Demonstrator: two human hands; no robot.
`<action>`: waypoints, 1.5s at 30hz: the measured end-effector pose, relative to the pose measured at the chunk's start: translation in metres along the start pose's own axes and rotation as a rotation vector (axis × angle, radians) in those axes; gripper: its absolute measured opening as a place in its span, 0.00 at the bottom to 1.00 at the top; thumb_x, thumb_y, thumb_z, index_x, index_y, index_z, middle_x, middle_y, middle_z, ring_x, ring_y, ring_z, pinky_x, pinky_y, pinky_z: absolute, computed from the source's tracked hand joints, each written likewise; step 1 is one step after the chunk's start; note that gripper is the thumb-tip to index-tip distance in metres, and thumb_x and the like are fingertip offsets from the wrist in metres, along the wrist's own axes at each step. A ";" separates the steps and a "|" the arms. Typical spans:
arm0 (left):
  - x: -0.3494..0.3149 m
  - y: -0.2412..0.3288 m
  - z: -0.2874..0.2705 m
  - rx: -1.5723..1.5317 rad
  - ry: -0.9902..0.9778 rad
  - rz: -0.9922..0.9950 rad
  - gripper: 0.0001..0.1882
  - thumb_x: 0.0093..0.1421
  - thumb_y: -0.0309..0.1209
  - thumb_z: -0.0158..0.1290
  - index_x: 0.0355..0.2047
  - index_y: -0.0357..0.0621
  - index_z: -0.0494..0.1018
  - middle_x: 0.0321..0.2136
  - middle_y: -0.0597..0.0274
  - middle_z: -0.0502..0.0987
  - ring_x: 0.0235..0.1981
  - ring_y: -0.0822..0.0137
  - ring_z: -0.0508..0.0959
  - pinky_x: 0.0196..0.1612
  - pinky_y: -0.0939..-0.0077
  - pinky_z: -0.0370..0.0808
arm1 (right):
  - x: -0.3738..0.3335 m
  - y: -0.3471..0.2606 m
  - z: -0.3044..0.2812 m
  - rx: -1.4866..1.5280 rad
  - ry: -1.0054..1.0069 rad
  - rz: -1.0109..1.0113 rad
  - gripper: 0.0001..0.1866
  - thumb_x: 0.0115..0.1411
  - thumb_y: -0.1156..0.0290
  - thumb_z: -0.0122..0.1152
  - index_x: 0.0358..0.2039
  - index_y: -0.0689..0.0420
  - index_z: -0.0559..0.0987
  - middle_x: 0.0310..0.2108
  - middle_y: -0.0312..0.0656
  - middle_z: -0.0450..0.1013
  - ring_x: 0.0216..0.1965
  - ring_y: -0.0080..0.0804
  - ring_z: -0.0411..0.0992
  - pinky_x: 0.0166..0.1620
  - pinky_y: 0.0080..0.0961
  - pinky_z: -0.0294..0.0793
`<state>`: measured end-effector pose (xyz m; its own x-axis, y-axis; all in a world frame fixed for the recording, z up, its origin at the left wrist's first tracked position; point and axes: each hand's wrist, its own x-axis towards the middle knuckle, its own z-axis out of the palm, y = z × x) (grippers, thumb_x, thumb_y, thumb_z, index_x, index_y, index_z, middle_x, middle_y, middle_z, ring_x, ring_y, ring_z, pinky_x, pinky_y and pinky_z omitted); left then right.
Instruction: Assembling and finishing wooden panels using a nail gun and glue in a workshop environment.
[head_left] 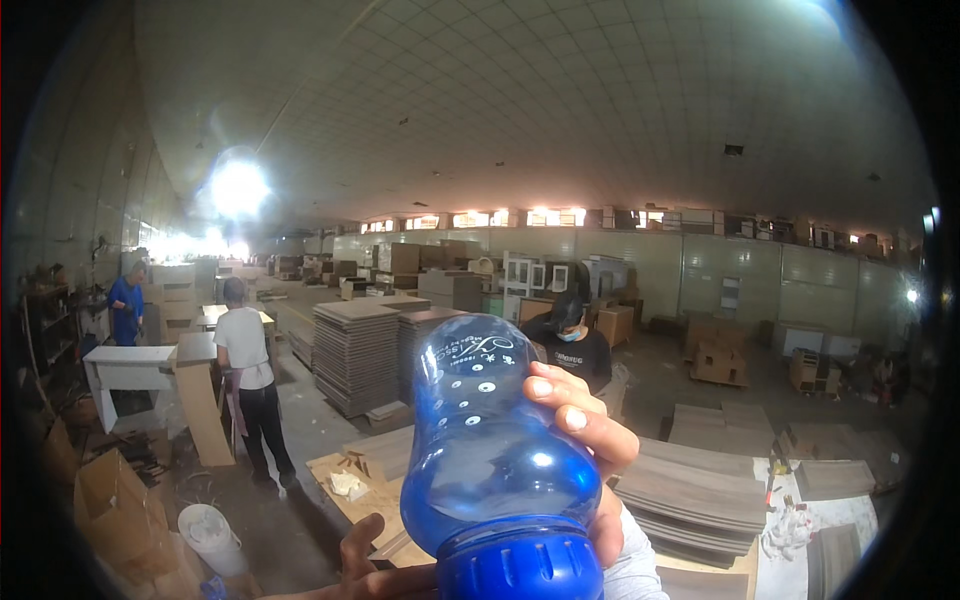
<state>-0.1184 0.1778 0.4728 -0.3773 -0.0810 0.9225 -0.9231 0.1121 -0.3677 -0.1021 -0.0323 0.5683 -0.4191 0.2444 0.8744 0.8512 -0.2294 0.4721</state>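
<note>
A translucent blue plastic water bottle fills the lower middle of the head view, close in front of me. Its ribbed blue screw cap points down toward me, and the rounded base tilts up and away. My right hand is closed around the bottle's right side, fingers over the upper part and thumb lower down, near the cap. My left hand shows only in part at the lower edge. Its fingers are apart, one reaching up to the left side of the cap; contact is not clear. The palm is out of view.
Behind the bottle stands a worktable with stacked boards at right. A masked person is beyond it. Tall board stacks stand farther back. At left are two more people, an open carton and a white bucket.
</note>
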 end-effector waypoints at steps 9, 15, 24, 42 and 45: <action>-0.002 -0.004 0.001 0.007 0.001 0.007 0.14 0.42 0.33 0.70 0.32 0.54 0.83 0.39 0.64 0.79 0.47 0.58 0.80 0.66 0.19 0.48 | -0.002 0.011 -0.013 -0.005 -0.100 -0.054 0.57 0.53 0.21 0.48 0.60 0.67 0.66 0.54 0.63 0.70 0.57 0.54 0.70 0.64 0.54 0.62; -0.006 -0.004 0.000 0.025 -0.032 0.007 0.13 0.43 0.34 0.69 0.32 0.55 0.83 0.40 0.65 0.79 0.47 0.59 0.80 0.67 0.20 0.47 | -0.001 0.010 -0.003 0.044 0.000 -0.008 0.54 0.55 0.20 0.40 0.59 0.62 0.65 0.54 0.63 0.70 0.59 0.55 0.68 0.66 0.53 0.58; -0.002 -0.004 0.000 0.046 0.020 0.044 0.12 0.44 0.33 0.69 0.32 0.55 0.83 0.39 0.65 0.80 0.47 0.59 0.80 0.67 0.21 0.47 | 0.003 0.006 0.001 0.064 -0.019 0.003 0.54 0.54 0.20 0.41 0.59 0.62 0.66 0.54 0.63 0.70 0.59 0.55 0.68 0.66 0.53 0.58; 0.002 -0.004 -0.006 0.049 0.174 0.067 0.14 0.45 0.34 0.69 0.34 0.55 0.82 0.40 0.66 0.79 0.47 0.59 0.80 0.67 0.20 0.47 | 0.005 0.008 0.023 0.097 0.048 -0.073 0.57 0.51 0.21 0.50 0.60 0.66 0.68 0.53 0.62 0.72 0.57 0.53 0.71 0.64 0.53 0.62; -0.009 -0.006 -0.026 0.082 -0.151 0.088 0.13 0.46 0.34 0.69 0.34 0.55 0.82 0.40 0.66 0.79 0.47 0.59 0.79 0.67 0.20 0.47 | 0.006 0.008 0.024 0.099 0.080 -0.101 0.57 0.51 0.21 0.50 0.59 0.66 0.68 0.53 0.63 0.72 0.57 0.54 0.71 0.64 0.53 0.62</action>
<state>-0.1078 0.2032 0.4698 -0.4578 -0.2232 0.8606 -0.8867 0.0446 -0.4602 -0.0902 -0.0097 0.5745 -0.5242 0.1852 0.8312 0.8288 -0.1130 0.5479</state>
